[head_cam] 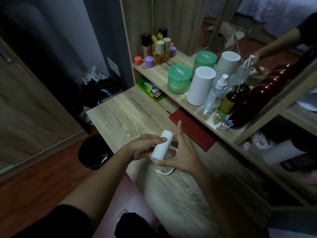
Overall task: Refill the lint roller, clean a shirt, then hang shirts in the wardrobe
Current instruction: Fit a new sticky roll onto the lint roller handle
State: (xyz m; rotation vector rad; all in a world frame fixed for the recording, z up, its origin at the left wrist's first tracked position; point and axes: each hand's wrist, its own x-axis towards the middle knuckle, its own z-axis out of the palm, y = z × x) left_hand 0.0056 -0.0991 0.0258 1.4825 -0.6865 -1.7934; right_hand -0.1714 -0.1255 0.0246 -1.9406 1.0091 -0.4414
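Observation:
A white lint roll [162, 146] is held tilted above the wooden desk [123, 114]. My left hand [145, 147] grips its side, thumb on top. My right hand [181, 152] has its fingers spread, with the thumb and fingertips touching the lower end of the roll. Below the hands a white lint roller handle [164, 172] lies on the desk, mostly hidden. No shirt is in view.
A red notebook [193, 131] lies just beyond my hands. The raised shelf [180, 98] carries a white cylinder [200, 85], green jars [179, 79], a spray bottle [215, 95] and small bottles before a mirror. A black bin [93, 152] stands left of the desk.

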